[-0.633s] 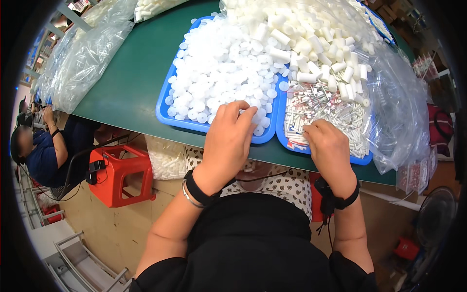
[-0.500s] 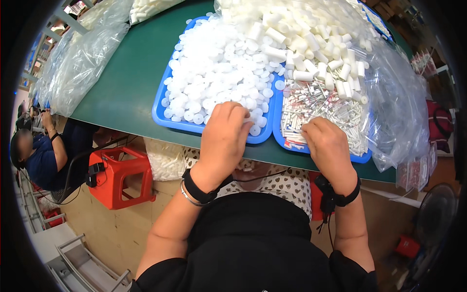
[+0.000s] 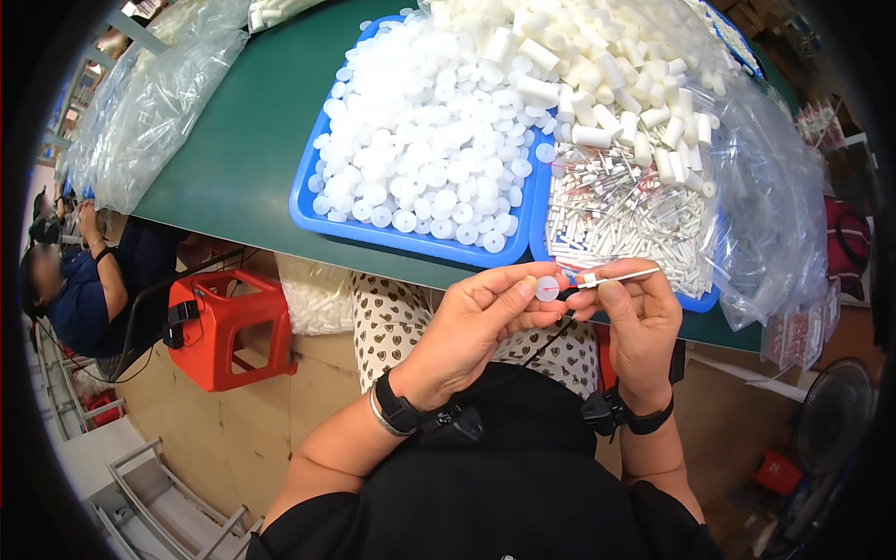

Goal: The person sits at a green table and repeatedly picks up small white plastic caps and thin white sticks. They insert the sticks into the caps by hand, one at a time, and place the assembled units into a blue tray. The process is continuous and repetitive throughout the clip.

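Between the thumb and fingers of my left hand is a small translucent white plastic disc with a centre hole. My right hand pinches a thin white stick with a short collar, close beside the disc; whether the two touch I cannot tell. Both hands are in front of the table edge. A blue tray heaped with similar discs lies beyond my left hand. Past my right hand, a second blue tray holds many thin white sticks and some metal pins.
Cream foam-like cylinders spill from a clear plastic bag behind the right tray. Another plastic bag lies at the far left of the green table. A red stool stands left, near a seated person. A fan is at right.
Both hands have left the trays and come together near my body. The disc now shows in my left fingers and the white stick in my right.
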{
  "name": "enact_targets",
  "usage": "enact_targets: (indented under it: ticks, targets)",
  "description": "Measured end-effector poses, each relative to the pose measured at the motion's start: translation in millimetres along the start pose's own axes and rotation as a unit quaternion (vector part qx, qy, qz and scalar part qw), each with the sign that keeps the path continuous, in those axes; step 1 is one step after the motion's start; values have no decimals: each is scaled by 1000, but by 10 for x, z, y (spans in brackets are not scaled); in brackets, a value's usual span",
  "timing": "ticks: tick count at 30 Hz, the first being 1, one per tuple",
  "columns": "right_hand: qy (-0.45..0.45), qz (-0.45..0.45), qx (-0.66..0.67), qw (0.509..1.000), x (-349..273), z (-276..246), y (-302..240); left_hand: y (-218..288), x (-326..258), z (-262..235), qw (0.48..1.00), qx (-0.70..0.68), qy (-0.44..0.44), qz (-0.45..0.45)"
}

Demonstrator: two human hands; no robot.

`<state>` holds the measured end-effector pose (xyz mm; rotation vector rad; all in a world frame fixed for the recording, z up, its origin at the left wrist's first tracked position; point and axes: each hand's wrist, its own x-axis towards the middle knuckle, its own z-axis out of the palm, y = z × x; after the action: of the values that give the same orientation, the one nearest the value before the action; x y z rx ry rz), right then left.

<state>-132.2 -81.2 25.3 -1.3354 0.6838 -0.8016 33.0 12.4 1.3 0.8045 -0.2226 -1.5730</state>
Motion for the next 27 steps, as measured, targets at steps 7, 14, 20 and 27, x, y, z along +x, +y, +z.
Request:
enact_targets:
  ticks: [7, 14, 20, 27]
  targets:
    - [12, -6, -55, 998, -15, 20, 25, -30, -9, -42, 999, -32, 27, 8]
    - [4, -41, -116, 992, -41, 33, 81, -38, 12, -68, 998, -53, 34, 13]
    - [2, -79, -133, 988, -56, 72, 82, -60, -5, -82, 1000, -3, 23, 0]
    - [-29, -159, -279, 947, 18, 15, 55, -56, -11, -105, 998, -54, 6, -10]
